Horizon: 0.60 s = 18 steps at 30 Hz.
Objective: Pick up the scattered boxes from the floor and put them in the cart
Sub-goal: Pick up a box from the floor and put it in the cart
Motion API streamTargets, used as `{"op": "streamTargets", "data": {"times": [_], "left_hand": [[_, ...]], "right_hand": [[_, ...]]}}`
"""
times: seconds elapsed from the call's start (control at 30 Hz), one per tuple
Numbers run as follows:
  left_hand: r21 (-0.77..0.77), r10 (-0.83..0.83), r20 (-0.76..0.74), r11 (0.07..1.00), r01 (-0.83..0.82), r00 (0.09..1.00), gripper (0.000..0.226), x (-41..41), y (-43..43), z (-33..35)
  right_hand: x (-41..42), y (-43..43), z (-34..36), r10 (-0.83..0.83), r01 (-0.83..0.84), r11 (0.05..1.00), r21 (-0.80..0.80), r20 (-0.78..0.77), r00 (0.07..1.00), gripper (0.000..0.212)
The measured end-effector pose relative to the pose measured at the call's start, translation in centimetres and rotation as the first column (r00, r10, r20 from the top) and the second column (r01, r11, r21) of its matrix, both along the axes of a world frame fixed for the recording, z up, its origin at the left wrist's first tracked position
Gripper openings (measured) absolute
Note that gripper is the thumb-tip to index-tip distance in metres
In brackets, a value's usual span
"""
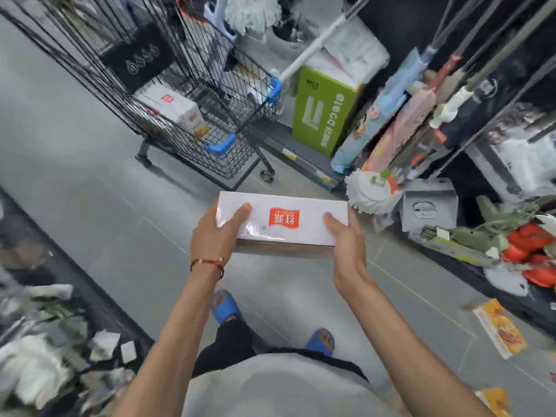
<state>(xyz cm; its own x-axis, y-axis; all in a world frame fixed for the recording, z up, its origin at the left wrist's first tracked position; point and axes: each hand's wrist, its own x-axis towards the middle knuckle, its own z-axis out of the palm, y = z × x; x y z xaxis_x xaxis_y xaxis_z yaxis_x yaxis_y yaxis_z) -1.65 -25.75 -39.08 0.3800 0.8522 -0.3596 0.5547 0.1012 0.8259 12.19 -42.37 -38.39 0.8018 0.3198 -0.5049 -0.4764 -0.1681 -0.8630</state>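
I hold a white box (296, 206) with a red logo level in front of me, above the grey floor. My left hand (215, 233) grips its left end, thumb on top. My right hand (346, 239) grips its right end the same way. The black wire cart (192, 94) with blue corner guards stands ahead and to the left, apart from the box. Inside it lie white boxes (171, 108) with the same red logo. Two more boxes with orange pictures lie on the floor at the right (499, 331) and the lower right (495, 400).
Shelves line both sides of the aisle. On the right are a green carton (323, 112), mops, folded umbrellas and a grey box (427, 206). The left shelf (45, 326) holds blurred packets. My blue sandals (225, 307) stand on the floor below the box.
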Motion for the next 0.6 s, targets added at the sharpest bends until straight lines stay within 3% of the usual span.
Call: {"op": "streamTargets", "data": {"times": [0.33, 0.6], "left_hand": [[0.001, 0.058, 0.015, 0.998, -0.058, 0.998, 0.062, -6.7, 18.2, 1.4], [0.008, 0.053, 0.07, 0.999, -0.054, 0.996, 0.057, -3.1, 30.9, 2.1]], "right_hand": [[-6.3, 19.2, 0.9, 0.053, -0.053, 0.999, -0.002, 0.048, 0.997, 0.03], [-3.0, 32.3, 1.4, -0.017, 0.014, 0.999, 0.033, 0.086, 0.996, 0.028]]}}
